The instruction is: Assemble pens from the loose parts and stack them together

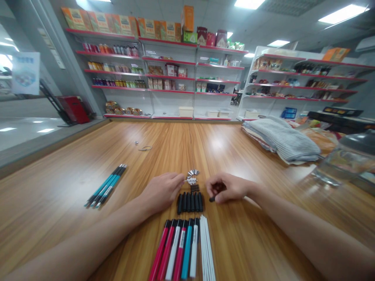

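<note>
from the head view, the left hand [164, 190] is lying knuckles up on the wooden table [170, 144], its fingers nearly together, their tips meeting the little white pieces [191, 181]; whether they are pinching one, i cannot tell. and on the other side, the right hand [231, 188] is holding its fingers curled, the thumb closing against them, with a small black piece [211, 199] showing at the thumb tip, apparently gripped. that piece is sitting just right of the row of black sleeves [192, 203], and it is looking light, perhaps rubbery, so a soft pinch on its sides is seeming enough. beyond the sleeves, dark slim pieces [194, 188] and silvery cones [193, 172] are lying, the cones looking hard, smooth and prone to roll. nearer the body, red, white and blue barrels [173, 249] are lining up beside thin white rods [207, 249]: barrels looking stiff and slick, worth taking mid-length, rods probably bending, better held near an end. off left, blue pens [107, 186] are resting together.
</note>
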A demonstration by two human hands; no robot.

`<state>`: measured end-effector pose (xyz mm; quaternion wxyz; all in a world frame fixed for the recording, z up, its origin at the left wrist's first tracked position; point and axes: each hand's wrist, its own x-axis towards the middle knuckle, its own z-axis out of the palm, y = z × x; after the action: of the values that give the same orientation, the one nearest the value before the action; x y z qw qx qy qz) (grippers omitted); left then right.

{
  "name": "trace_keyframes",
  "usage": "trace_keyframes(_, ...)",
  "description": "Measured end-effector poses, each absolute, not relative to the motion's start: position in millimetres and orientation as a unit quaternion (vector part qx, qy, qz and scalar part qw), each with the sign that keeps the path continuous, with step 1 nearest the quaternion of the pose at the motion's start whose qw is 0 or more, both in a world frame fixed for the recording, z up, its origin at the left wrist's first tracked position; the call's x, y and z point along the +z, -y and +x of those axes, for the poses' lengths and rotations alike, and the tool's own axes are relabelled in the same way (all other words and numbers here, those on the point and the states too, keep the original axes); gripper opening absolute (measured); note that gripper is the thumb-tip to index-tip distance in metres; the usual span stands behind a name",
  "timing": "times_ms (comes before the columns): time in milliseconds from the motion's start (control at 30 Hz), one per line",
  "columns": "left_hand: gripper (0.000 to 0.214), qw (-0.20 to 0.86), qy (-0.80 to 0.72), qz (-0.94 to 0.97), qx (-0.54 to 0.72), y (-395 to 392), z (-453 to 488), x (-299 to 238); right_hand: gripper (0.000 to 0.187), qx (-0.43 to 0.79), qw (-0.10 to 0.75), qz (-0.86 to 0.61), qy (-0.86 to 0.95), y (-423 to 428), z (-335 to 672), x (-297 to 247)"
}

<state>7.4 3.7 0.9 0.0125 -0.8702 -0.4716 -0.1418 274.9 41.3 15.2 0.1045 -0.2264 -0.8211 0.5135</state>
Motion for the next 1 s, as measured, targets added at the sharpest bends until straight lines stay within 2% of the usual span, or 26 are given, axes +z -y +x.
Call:
trace_keyframes(100, 0.025, 0.009, 0.473, -0.870, -0.141, -3.4, 7.4, 1.4, 0.033, 0.556, 0.286, -0.286, 0.726, -47.0, 270.0, 0.4)
trace_keyframes(200, 0.026, 0.011, 0.471, -0.871, -0.138, -3.2, 7.2, 1.3, 0.033, 0.561, 0.357, -0.317, 0.676, -49.7, 263.3, -8.9)
trace_keyframes(700, 0.025, 0.007, 0.469, -0.871, -0.143, -3.2, 6.7, 0.4, 0.017, 0.503, 0.373, -0.373, 0.684, -42.4, 257.7, -9.5)
trace_keyframes(1000, 0.025, 0.008, 0.469, -0.871, -0.145, -4.2, 6.4, -0.7, 0.016, 0.513, 0.393, -0.355, 0.676, -42.8, 256.9, -8.2)
